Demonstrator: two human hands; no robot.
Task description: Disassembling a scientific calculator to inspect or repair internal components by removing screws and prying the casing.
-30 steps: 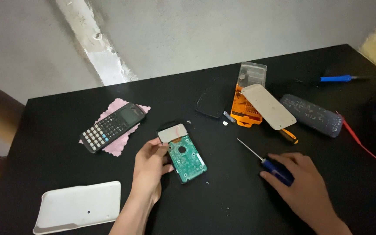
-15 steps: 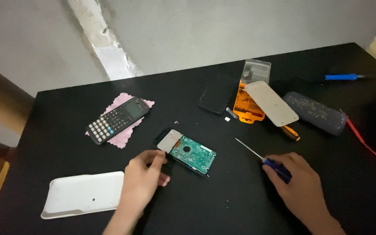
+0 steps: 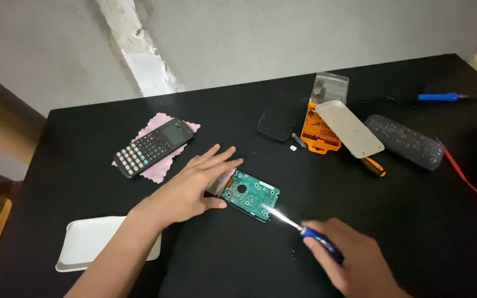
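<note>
Green circuit board [image 3: 251,195] on black table [image 3: 393,221], screwdriver [image 3: 299,229] tip at its corner.
Left hand [image 3: 186,190] lay flat, pinning it; right hand [image 3: 354,262] clenched the handle. Tip could slip, scratching traces.

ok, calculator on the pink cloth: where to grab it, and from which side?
Take the calculator across its long edges at mid-body, from above. It lies flat and slanted on the pink cloth, keys up, so only the narrow width suits a pinch. Both long sides look free, and the left hand is closest.
</note>
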